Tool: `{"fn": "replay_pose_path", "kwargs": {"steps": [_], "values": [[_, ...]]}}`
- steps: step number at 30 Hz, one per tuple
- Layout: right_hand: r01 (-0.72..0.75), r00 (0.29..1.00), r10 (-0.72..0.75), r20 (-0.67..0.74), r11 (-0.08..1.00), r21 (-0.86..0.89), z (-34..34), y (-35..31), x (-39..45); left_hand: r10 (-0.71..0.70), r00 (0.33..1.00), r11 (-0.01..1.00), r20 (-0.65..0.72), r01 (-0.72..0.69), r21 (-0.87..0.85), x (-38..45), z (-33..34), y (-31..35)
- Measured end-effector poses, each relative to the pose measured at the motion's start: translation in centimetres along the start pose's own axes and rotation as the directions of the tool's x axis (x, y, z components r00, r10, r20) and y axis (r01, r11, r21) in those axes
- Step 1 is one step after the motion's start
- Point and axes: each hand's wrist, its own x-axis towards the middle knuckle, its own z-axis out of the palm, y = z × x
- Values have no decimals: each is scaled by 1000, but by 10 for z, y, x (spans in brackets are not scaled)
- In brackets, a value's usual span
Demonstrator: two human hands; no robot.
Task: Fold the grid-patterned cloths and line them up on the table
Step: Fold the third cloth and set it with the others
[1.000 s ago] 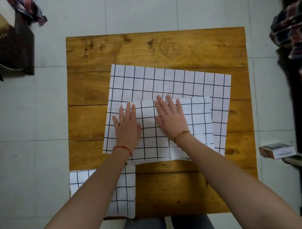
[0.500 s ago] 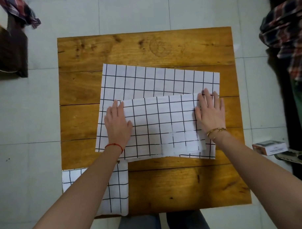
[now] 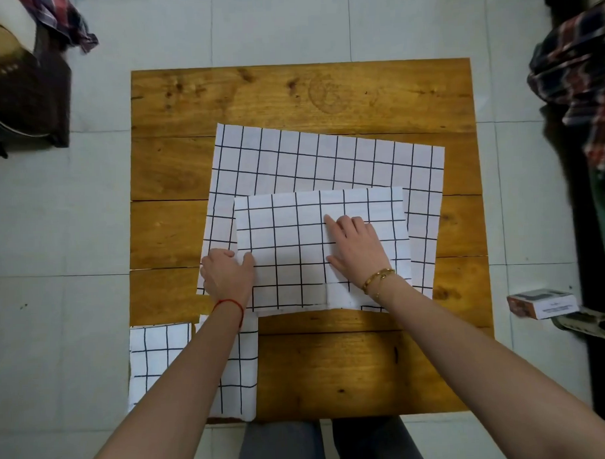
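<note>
A white grid-patterned cloth (image 3: 326, 159) lies spread flat across the middle of the wooden table (image 3: 289, 92). On its near half lies a smaller folded grid cloth (image 3: 294, 229). My left hand (image 3: 227, 275) pinches the left edge of this folded cloth, thumb on top and fingers curled at the edge. My right hand (image 3: 358, 249) rests on the folded cloth right of its middle, palm down, fingers pointing away from me. A third, folded grid cloth (image 3: 154, 358) lies at the table's near left corner, partly hidden by my left forearm.
On the floor to the right lie a small box (image 3: 542, 305) and a shoe (image 3: 592, 322), with plaid clothing (image 3: 580, 65) above them. A dark bag (image 3: 18, 88) stands at the far left. My legs show below the table's near edge.
My right hand slid from the folded cloth's right edge back toward its middle. My left hand moved to the left edge and curled onto it.
</note>
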Motion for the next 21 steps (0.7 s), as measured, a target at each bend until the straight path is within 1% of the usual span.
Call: {"fn": "replay_pose_path", "kwargs": {"steps": [4,8,10,12,15,16,17,19,21], "values": [[-25,1000,25,14,1000,3,2,-3,3,-41,997,995,60,46,-87,4,0,2],[-16,1000,16,8,1000,1,2,-3,4,-89,992,953,87,111,-281,-1,-7,7],[-13,1000,13,7,1000,1,2,-4,5,-99,990,928,105,130,-349,0,-10,6],[-11,1000,11,8,1000,2,2,-6,6,-105,981,922,163,158,-353,3,-15,5],[-3,1000,3,9,1000,7,3,-11,7,-94,944,929,317,197,-312,9,-24,4],[0,1000,0,12,1000,10,2,-13,7,-56,932,930,358,179,-320,9,-29,4],[3,1000,-4,14,1000,14,2,-16,9,6,927,933,376,130,-336,10,-34,4],[9,1000,-9,14,1000,21,1,-21,11,141,913,940,382,-2,-342,5,-46,7],[15,1000,-16,14,999,28,1,-28,14,258,881,937,396,-129,-324,-2,-58,11]]}}
